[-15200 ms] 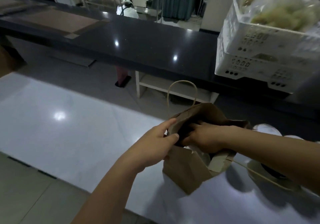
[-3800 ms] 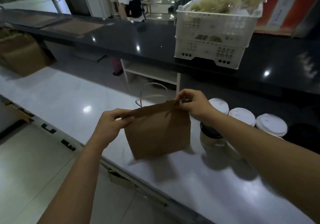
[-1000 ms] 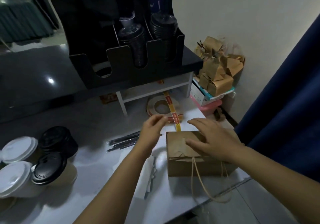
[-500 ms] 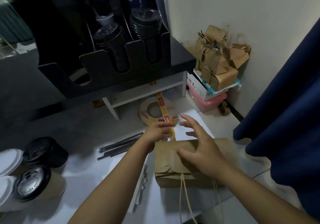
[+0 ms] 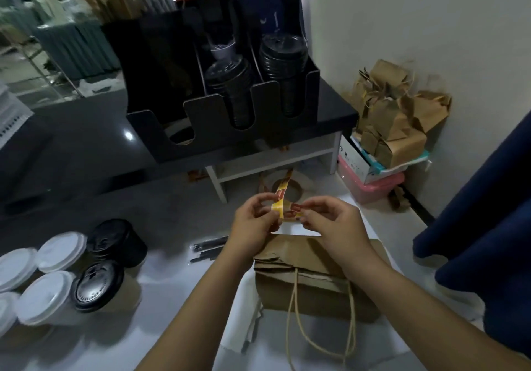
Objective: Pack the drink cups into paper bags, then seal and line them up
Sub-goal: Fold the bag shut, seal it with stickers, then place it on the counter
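Observation:
A brown paper bag (image 5: pixel 313 281) with its top folded down lies on the white counter (image 5: pixel 178 333), its twine handles trailing toward me. Just above and behind it, my left hand (image 5: pixel 253 224) and my right hand (image 5: pixel 330 224) both pinch a red and yellow sticker strip (image 5: pixel 283 207). The strip runs back to a sticker roll (image 5: pixel 290 189) under the shelf. Several lidded drink cups (image 5: pixel 94 281), with white and black lids, stand at the left.
A black organizer (image 5: pixel 224 106) with stacked black lids sits on the dark raised counter. Wrapped straws (image 5: pixel 207 251) lie left of the bag. More paper bags (image 5: pixel 393 123) are piled on boxes by the wall. A dark blue curtain (image 5: pixel 488 227) hangs at the right.
My right hand has lifted off the bag and joined my left hand on the sticker strip. The strip now bends between both hands.

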